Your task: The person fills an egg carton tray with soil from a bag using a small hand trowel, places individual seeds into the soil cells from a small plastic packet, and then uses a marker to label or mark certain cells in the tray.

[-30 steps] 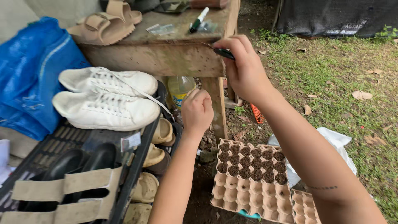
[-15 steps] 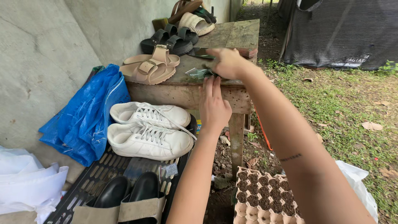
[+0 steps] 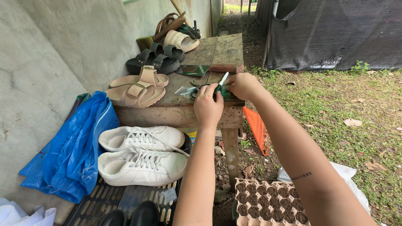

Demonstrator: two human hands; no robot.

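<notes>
My left hand point(image 3: 208, 108) and my right hand point(image 3: 243, 86) meet at the front edge of a worn wooden table point(image 3: 180, 114). Both pinch a small green packet point(image 3: 223, 91) between them, just above the tabletop. A white marker with a green cap point(image 3: 223, 79) lies right behind the fingers. Small clear plastic packets point(image 3: 184, 90) rest on the table to the left of my left hand.
On the table are beige sandals point(image 3: 136, 90), black sandals point(image 3: 153, 62) and a blade with a wooden handle point(image 3: 197, 70). White sneakers point(image 3: 142, 155) sit on a black rack beside a blue bag point(image 3: 71, 155). An egg tray with soil point(image 3: 268, 203) and an orange mesh piece point(image 3: 256, 129) are on the ground.
The view has tilted up, showing more of the tabletop. My left hand rose from below the table edge and curled onto the packet. My right hand came down to the front edge.
</notes>
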